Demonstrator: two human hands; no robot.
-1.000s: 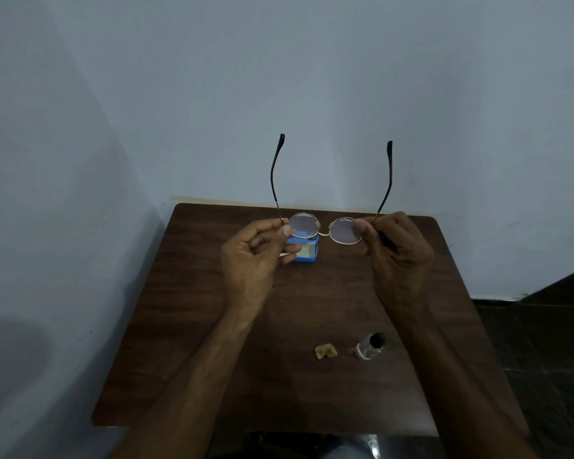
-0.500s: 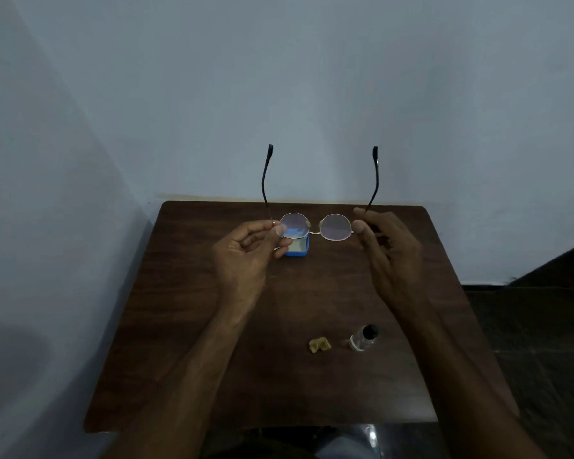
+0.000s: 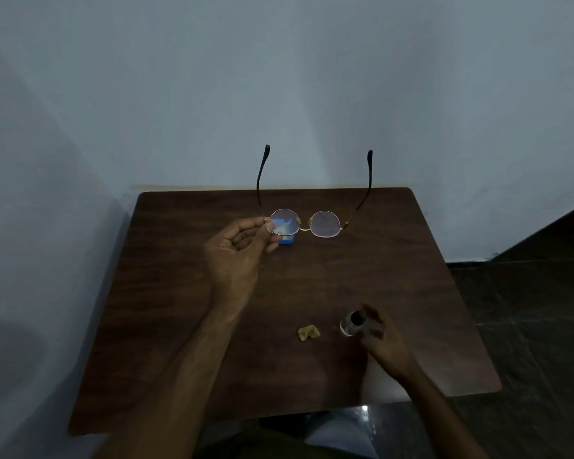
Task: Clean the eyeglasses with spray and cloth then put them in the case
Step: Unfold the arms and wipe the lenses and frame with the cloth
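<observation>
My left hand (image 3: 237, 251) pinches the left hinge of the thin gold round-lens eyeglasses (image 3: 325, 224) and holds them above the table, temples open and pointing up and away. Behind the left lens a small blue case (image 3: 288, 239) sits on the table. A crumpled yellow cloth (image 3: 309, 332) lies near the front. Right of it, a small clear spray bottle (image 3: 351, 323) with a black cap lies on its side. My right hand (image 3: 380, 337) is blurred, low on the bottle's right side, its fingers loosely curved by the cap. I cannot tell whether it touches the bottle.
The dark wooden table (image 3: 179, 293) stands in a corner, with pale walls behind it and to its left. A dark floor (image 3: 537, 309) lies to the right. My lap shows below the table's front edge.
My right hand let go of the glasses' right hinge and dropped down to the spray bottle. My left hand alone now holds the glasses.
</observation>
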